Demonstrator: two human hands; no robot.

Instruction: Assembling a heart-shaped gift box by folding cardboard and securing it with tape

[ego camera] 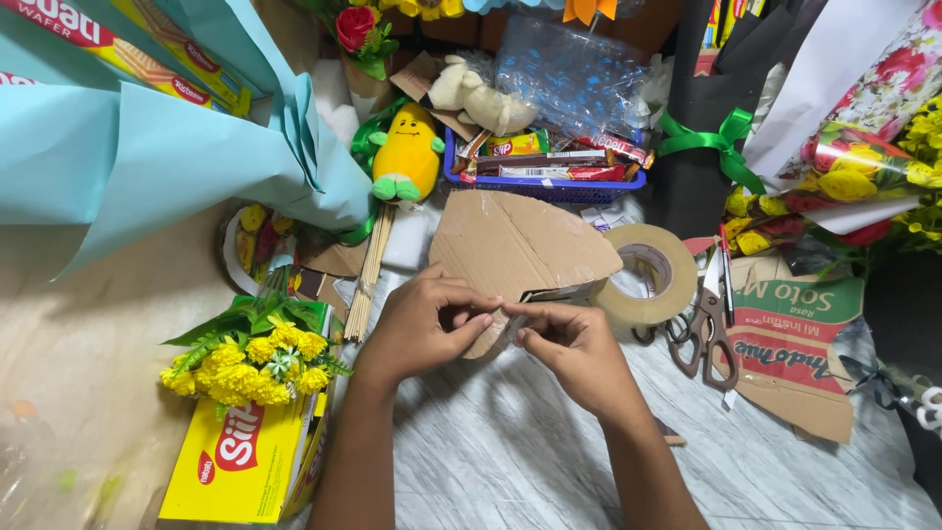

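Both hands' fingers, left hand (422, 329) and right hand (579, 348), pinch the cardboard piece's (515, 245) lower edge between them.

This is looking like a small gift-and-bouquet craft workspace, probably in a home or a little shop, with work going on right on a grey wood-patterned floor (530, 461). Sheets of pale blue wrapping paper (167, 147), artificial yellow flowers (250, 363), a roll of brown packing tape (648, 270) and scissors (705, 334) are lying about. A blue basket of snack bars (549, 167), a plush corn toy (407, 147) and cut cardboard (515, 240) are crowding in as bouquet makings.
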